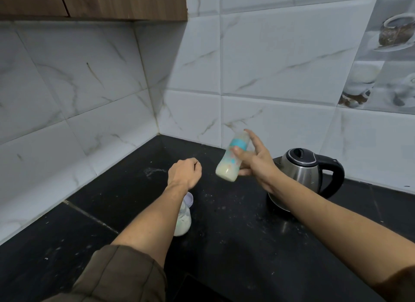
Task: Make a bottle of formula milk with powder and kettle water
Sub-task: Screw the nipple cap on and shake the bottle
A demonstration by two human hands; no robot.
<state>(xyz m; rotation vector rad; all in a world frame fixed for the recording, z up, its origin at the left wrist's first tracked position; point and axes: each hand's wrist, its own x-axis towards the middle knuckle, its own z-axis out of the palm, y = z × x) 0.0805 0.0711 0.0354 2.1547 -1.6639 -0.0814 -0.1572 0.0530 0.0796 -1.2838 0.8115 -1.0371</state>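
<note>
My right hand (253, 160) grips a clear baby bottle (231, 161) with a teal collar, held tilted in the air above the black counter. Pale yellowish milk fills the bottle's lower end, and the bottle looks blurred. My left hand (185, 172) hovers to the left of it, fingers curled into a loose fist with nothing in them. Under my left forearm stands a clear jar of white powder (184, 220) with a pale lid, partly hidden by the arm. A steel kettle (301, 169) with a black lid and handle sits on its base behind my right wrist.
The black counter (235, 245) runs into a corner of white marble-look wall tiles. White powder specks lie scattered on it, thickest near the corner (152, 170). A wooden cabinet (94, 2) hangs at upper left.
</note>
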